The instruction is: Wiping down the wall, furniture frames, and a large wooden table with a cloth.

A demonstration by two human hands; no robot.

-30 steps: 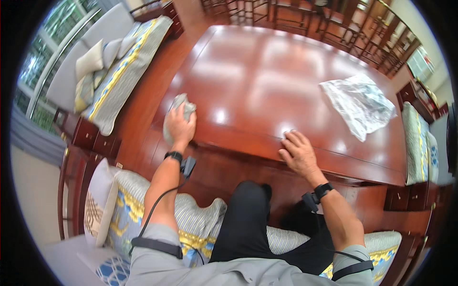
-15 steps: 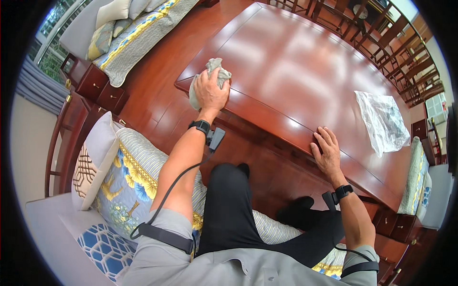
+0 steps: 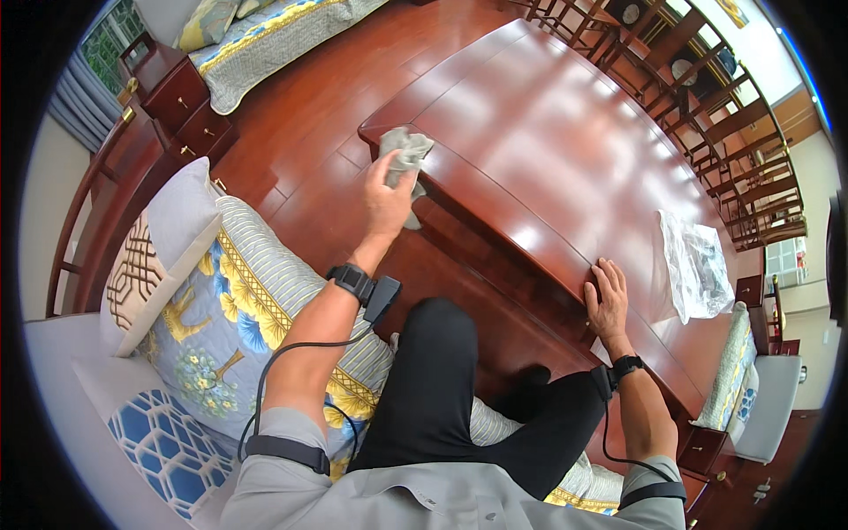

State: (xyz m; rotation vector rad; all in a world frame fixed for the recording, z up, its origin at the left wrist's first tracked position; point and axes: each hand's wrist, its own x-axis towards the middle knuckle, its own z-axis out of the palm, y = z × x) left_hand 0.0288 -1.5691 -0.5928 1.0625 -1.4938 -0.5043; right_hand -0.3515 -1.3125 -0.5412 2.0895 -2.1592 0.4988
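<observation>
My left hand (image 3: pixel 389 200) grips a crumpled grey-beige cloth (image 3: pixel 407 150) at the near left corner of a polished reddish-brown wooden table (image 3: pixel 530 115). Part of the cloth lies over the table's edge, and a bit hangs below my fingers. Farther right, my right hand (image 3: pixel 607 303) rests on the same near edge with its fingers stretched over the tabletop and nothing in it. To the right of that hand, a clear plastic bag (image 3: pixel 695 265) lies crumpled on the table.
I sit on a cushioned seat with a patterned cover (image 3: pixel 238 309) and pillows (image 3: pixel 168 247) at my left. Wooden drawers (image 3: pixel 190 115) and a covered sofa (image 3: pixel 283 53) stand at the far left. Several wooden chairs (image 3: pixel 751 159) line the far right side.
My left hand has drawn back from the tabletop to the corner's edge with the cloth. The view has shifted a little; my right hand stays on the table edge.
</observation>
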